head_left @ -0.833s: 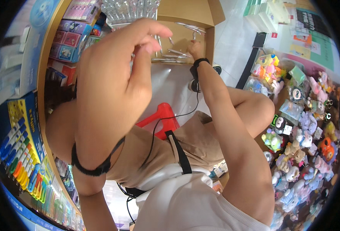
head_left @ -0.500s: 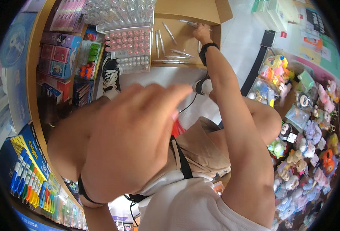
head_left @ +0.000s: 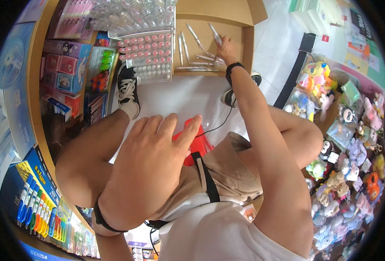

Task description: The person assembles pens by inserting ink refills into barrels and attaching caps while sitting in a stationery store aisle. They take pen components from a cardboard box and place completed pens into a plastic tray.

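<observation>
My right hand point(head_left: 228, 50) reaches into a shallow brown cardboard box point(head_left: 241, 38) at the far middle. Its fingers are closed round a slim whitish pen point(head_left: 214, 33), whose end points up and away from the hand. Several similar pens lie in the box: one pen point(head_left: 194, 35) slants beside the hand, and a few more lie near the front wall, partly under the fingers. My left hand point(head_left: 153, 152) hovers over my lap, back upward, fingers stretched out and holding nothing.
Left of the box stands a clear tiered rack point(head_left: 148, 48) of pens with pink and clear ends. Shelves with boxed goods and coloured markers point(head_left: 35, 209) line the left. Plush keychains point(head_left: 345, 169) crowd the right. A red stool-like thing point(head_left: 201, 145) and a black cable lie below me.
My right hand has moved nearer in the box, and the pen at its fingers has swung from lying crosswise to slanting. My left hand has dropped lower, fingers now spread forward.
</observation>
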Action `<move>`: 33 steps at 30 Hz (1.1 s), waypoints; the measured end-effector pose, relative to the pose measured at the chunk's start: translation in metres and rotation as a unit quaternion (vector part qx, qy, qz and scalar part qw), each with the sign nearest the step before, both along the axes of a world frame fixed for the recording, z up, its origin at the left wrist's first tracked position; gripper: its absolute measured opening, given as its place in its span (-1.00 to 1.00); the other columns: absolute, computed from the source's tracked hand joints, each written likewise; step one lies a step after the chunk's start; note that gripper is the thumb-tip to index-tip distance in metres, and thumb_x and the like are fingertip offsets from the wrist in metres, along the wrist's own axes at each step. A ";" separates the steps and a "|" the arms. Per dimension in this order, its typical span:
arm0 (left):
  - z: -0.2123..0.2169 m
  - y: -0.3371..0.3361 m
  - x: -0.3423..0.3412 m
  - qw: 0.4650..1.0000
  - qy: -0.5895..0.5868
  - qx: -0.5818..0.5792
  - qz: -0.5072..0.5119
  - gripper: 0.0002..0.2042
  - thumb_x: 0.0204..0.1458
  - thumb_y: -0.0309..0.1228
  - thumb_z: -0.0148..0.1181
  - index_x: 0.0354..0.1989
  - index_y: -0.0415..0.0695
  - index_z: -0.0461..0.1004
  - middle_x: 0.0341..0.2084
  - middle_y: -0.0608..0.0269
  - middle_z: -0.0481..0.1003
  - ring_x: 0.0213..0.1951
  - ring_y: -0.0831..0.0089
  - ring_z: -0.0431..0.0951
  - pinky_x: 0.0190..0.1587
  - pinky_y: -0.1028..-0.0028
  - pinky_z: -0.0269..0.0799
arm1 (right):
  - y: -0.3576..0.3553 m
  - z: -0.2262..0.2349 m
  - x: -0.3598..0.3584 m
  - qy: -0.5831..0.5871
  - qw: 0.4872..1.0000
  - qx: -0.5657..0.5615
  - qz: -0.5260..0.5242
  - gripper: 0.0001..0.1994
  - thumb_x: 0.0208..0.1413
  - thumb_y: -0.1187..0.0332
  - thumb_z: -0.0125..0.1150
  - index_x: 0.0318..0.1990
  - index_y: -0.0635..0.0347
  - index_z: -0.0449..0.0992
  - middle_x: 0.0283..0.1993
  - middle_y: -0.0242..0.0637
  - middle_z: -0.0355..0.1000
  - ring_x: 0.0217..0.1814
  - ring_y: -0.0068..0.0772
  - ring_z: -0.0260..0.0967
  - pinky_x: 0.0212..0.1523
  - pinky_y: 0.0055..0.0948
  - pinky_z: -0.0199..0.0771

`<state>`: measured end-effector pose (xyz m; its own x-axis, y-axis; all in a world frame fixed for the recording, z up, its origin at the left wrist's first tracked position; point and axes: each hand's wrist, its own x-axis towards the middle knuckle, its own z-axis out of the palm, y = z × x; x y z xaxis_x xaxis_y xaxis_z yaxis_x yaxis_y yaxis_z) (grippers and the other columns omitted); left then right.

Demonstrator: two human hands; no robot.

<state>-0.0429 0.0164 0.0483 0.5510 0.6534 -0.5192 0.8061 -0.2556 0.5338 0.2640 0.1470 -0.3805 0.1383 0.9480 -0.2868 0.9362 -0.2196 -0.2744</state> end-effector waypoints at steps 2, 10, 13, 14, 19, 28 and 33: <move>-0.005 -0.005 0.001 1.000 0.017 0.013 -0.002 -0.54 0.04 -0.40 0.13 0.18 -0.07 0.33 -0.10 0.06 0.40 -0.05 0.09 0.39 0.06 0.20 0.27 | -0.019 0.003 -0.008 0.014 1.000 -0.015 0.020 -0.68 -0.01 0.36 0.23 -0.09 0.19 0.35 -0.05 0.17 0.31 -0.06 0.23 0.36 -0.07 0.01 0.42; -0.014 -0.017 -0.012 0.994 -0.074 0.076 0.017 -0.59 0.03 -0.43 0.12 0.11 -0.13 0.37 -0.20 0.03 0.46 -0.13 0.06 0.45 -0.03 0.18 0.34 | -0.039 0.036 0.007 0.065 0.994 -0.051 0.068 -0.69 -0.06 0.19 0.31 -0.22 0.21 0.56 -0.33 -0.02 0.55 -0.27 -0.06 0.52 -0.16 -0.25 0.50; -0.023 -0.013 -0.015 0.994 -0.064 0.086 0.010 -0.60 0.03 -0.43 0.13 0.09 -0.15 0.38 -0.26 -0.02 0.48 -0.17 0.02 0.47 -0.07 0.16 0.35 | -0.028 0.061 0.010 0.055 0.988 -0.036 0.137 -0.67 -0.06 0.18 0.29 -0.17 0.16 0.59 -0.35 -0.08 0.57 -0.34 -0.17 0.54 -0.21 -0.30 0.52; -0.024 -0.010 -0.014 0.993 -0.068 0.095 0.009 -0.60 0.03 -0.43 0.13 0.09 -0.15 0.38 -0.26 -0.02 0.48 -0.17 0.02 0.47 -0.07 0.16 0.35 | -0.023 0.076 0.013 0.055 0.984 -0.052 0.163 -0.66 -0.07 0.18 0.29 -0.14 0.14 0.59 -0.36 -0.09 0.57 -0.36 -0.21 0.55 -0.22 -0.32 0.52; -0.041 -0.015 -0.035 0.977 -0.073 0.177 0.099 -0.64 0.02 -0.42 0.15 0.04 -0.14 0.42 -0.26 -0.06 0.50 -0.18 -0.04 0.48 -0.11 0.13 0.38 | -0.008 0.188 -0.060 0.177 0.935 -0.154 0.266 -0.72 0.01 0.40 0.20 -0.09 0.23 0.55 -0.42 -0.20 0.56 -0.45 -0.42 0.52 -0.34 -0.41 0.53; -0.026 -0.018 -0.029 0.965 -0.129 0.204 0.106 -0.68 0.02 -0.37 0.18 -0.03 -0.14 0.46 -0.27 0.00 0.52 -0.18 0.00 0.49 -0.13 0.17 0.39 | -0.093 0.378 -0.086 0.322 0.877 -0.115 0.336 -0.83 -0.03 0.45 0.33 -0.26 0.23 0.51 -0.52 -0.30 0.49 -0.55 -0.53 0.36 -0.51 -0.45 0.30; -0.027 -0.018 -0.012 0.969 -0.188 0.156 0.025 -0.84 0.04 -0.37 0.14 -0.24 -0.12 0.50 -0.48 0.05 0.51 -0.37 0.04 0.51 -0.32 0.19 0.37 | -0.120 0.412 -0.094 0.333 0.877 -0.083 0.336 -0.82 -0.07 0.46 0.37 -0.28 0.19 0.53 -0.52 -0.31 0.46 -0.49 -0.50 0.34 -0.46 -0.45 0.30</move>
